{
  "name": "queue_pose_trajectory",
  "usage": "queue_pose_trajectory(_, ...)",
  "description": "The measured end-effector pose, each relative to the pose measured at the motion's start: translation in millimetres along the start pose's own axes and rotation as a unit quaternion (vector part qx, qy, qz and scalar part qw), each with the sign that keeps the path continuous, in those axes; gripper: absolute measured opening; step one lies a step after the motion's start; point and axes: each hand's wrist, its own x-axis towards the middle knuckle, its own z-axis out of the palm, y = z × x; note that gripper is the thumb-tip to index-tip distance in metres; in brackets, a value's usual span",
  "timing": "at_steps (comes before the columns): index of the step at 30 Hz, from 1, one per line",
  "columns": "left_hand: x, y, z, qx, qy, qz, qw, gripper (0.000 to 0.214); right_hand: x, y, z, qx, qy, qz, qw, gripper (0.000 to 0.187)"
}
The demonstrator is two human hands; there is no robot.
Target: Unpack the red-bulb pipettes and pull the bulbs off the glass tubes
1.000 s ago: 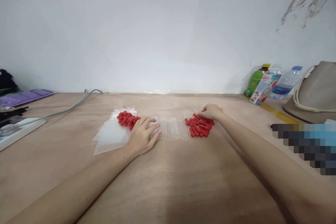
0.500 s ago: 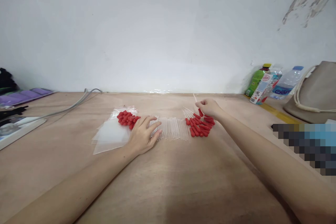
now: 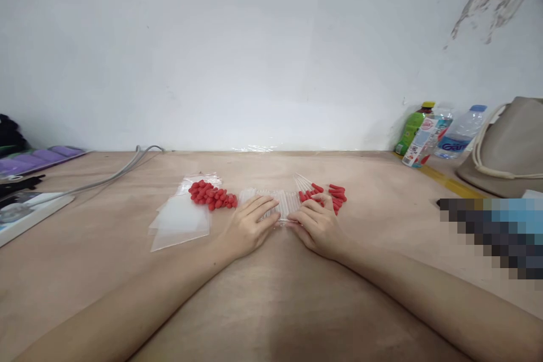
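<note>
A row of thin clear tubes [image 3: 289, 203] lies side by side on the wooden table. My left hand [image 3: 254, 223] rests over the left part of this row, fingers stretched out flat. At the row's right end is my right hand [image 3: 317, 229], its fingers extended and touching the tubes, with nothing visibly gripped. Behind and partly under it lie droppers with red bulbs [image 3: 337, 188], tips pointing away; the hand hides some of them. A pile of loose red rubber bulbs [image 3: 212, 195] sits left of the tubes, partly on clear plastic bags [image 3: 180, 229].
Several bottles [image 3: 460, 133] and a grey-beige bag [image 3: 504, 150] stand at the back right beside yellow tape [image 3: 449, 182]. A grey cable [image 3: 106, 176] runs to a white device [image 3: 38, 212] at left, near a purple item [image 3: 46, 158]. A wall [image 3: 254, 56] closes the back.
My right hand has let go of a dropper at the right pile and come toward me and left onto the tubes. My left hand has slid right, uncovering more loose bulbs.
</note>
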Motion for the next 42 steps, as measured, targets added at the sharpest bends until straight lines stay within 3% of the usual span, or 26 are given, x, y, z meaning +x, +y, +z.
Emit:
queue_pose_trajectory(7,-3.3,-3.6,2.1,-0.02,0.007,-0.022,1.0,0.014,-2.1,4.4,2.4,-0.021,0.008,0.009,1.0,0.01)
queue_pose_trajectory(12,3.8,2.8,2.6,0.005,-0.009,0.001,1.0,0.021,-2.2,3.4,6.6,-0.03,0.014,-0.016,0.999,0.01)
queue_pose_trajectory(18,3.7,4.3,6.5,0.006,-0.005,0.01,1.0,0.013,-1.6,3.6,5.8,-0.055,0.002,-0.021,0.998,0.009)
queue_pose_trajectory(30,0.0,4.7,-1.4,-0.038,-0.012,0.025,0.999,0.014,0.0,1.1,-1.7,-0.083,-0.001,-0.075,0.994,0.014)
queue_pose_trajectory(42,-4.3,4.0,-3.8,-0.079,-0.011,0.021,0.997,0.014,-2.9,1.7,-3.9,-0.084,0.021,-0.082,0.993,0.007)
